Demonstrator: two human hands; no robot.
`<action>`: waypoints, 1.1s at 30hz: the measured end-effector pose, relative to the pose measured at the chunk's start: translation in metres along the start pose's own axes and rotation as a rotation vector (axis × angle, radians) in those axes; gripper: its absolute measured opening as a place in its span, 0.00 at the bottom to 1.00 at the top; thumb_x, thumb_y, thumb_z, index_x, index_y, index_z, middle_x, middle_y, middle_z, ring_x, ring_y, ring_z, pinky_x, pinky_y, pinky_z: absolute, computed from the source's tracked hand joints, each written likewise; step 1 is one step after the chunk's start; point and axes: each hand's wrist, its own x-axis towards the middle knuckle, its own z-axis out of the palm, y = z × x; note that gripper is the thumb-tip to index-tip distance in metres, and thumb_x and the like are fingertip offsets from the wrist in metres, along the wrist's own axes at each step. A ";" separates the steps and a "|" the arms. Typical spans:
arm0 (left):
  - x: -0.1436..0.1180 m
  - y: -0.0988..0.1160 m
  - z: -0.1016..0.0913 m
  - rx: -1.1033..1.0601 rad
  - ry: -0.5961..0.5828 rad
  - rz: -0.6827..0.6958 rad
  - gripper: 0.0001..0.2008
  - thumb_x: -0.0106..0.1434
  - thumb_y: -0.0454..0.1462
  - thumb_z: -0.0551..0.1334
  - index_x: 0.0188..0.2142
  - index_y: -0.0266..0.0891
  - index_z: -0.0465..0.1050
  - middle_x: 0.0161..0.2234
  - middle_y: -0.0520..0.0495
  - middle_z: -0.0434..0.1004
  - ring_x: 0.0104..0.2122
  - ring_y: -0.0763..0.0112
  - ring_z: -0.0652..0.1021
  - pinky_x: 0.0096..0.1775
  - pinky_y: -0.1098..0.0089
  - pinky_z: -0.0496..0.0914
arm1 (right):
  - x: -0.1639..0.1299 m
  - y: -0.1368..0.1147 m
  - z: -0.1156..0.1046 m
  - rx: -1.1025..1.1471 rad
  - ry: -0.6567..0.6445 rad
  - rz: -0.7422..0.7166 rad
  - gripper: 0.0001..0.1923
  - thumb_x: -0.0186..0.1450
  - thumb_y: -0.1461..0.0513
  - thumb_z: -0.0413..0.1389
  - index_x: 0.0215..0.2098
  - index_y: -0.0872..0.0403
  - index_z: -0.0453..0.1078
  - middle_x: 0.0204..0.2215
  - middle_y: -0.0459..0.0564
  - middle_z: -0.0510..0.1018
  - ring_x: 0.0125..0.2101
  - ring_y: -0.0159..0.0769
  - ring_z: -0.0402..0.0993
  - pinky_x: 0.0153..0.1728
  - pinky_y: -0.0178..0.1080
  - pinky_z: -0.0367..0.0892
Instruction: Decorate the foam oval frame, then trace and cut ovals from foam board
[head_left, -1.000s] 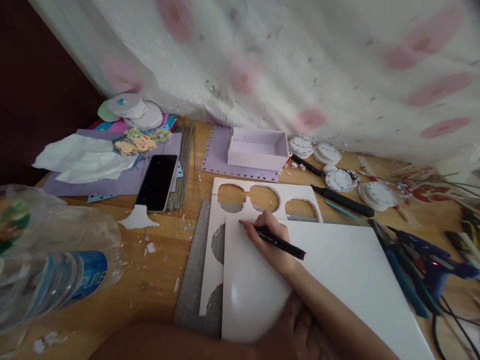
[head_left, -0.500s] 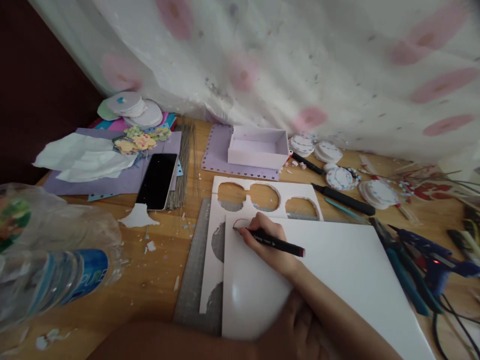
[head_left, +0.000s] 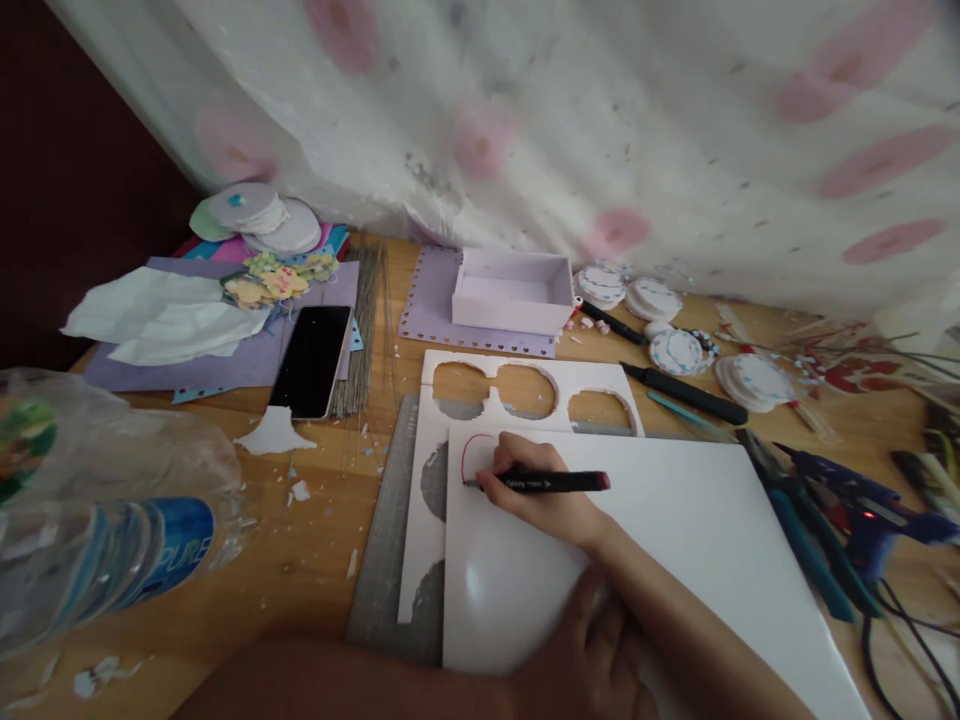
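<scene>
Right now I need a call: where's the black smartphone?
Head view, left of centre: black smartphone lies on the wooden table, beside the purple paper sheet.

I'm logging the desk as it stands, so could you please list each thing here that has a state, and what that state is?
marker: uncapped, tip on the white sheet, held in the right hand
white sheet: flat, part of a red curve drawn on it, left hand pressing its near edge
cut-out card: round holes cut out
phone: screen dark
white box: open, empty
water bottle: lying on its side
glue gun: red light on
</scene>
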 end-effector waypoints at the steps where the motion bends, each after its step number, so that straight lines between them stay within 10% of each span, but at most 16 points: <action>1: 0.001 -0.001 -0.002 0.003 0.004 -0.001 0.06 0.62 0.36 0.61 0.31 0.36 0.75 0.40 0.38 0.82 0.43 0.48 0.80 0.59 0.30 0.46 | 0.000 0.000 -0.001 0.007 -0.018 0.000 0.16 0.62 0.59 0.57 0.23 0.52 0.54 0.20 0.40 0.61 0.21 0.27 0.55 0.22 0.32 0.53; 10: 0.010 -0.004 -0.016 0.027 0.154 -0.107 0.07 0.59 0.33 0.60 0.25 0.37 0.70 0.41 0.37 0.82 0.44 0.49 0.80 0.60 0.33 0.42 | -0.003 -0.003 -0.009 0.106 -0.188 0.082 0.14 0.59 0.62 0.58 0.22 0.52 0.56 0.20 0.39 0.61 0.22 0.26 0.55 0.21 0.31 0.53; 33: 0.009 -0.009 -0.021 0.009 0.075 -0.043 0.11 0.61 0.36 0.59 0.23 0.38 0.63 0.46 0.31 0.79 0.46 0.45 0.78 0.59 0.32 0.40 | -0.003 0.001 -0.048 0.159 -0.277 0.281 0.11 0.54 0.68 0.54 0.21 0.53 0.55 0.19 0.38 0.59 0.22 0.26 0.55 0.22 0.31 0.52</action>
